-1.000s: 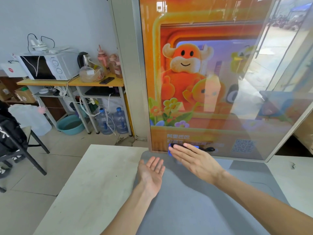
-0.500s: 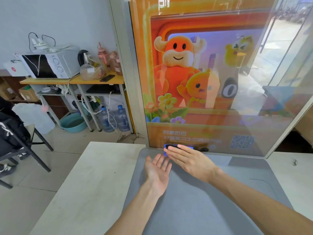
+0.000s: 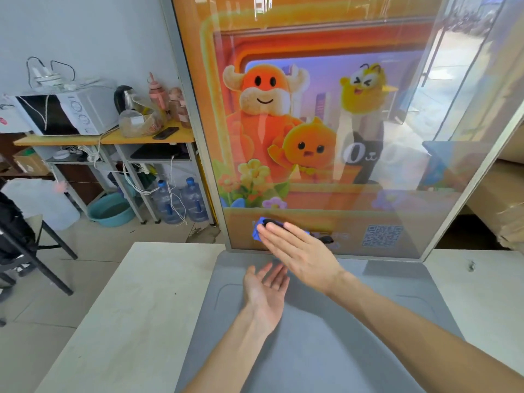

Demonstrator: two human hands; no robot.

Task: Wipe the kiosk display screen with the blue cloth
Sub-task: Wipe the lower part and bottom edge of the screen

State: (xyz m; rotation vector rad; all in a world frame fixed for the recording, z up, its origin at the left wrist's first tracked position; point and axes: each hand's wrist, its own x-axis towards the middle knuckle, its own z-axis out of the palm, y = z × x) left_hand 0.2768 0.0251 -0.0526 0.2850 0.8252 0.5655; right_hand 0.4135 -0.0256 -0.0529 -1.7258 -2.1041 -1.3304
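Crumpled blue cloth [image 3: 258, 231] against glossy screen [image 3: 326, 123]

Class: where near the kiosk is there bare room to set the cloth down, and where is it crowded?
Bare: the white table left of the grey base; the base right of the right hand; the table strip beyond it. Crowded: the foot of the screen, where the right hand presses the cloth above the left hand, and the yellow shelf.

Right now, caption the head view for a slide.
Right hand presses blue cloth on the kiosk display screen; left hand open below.
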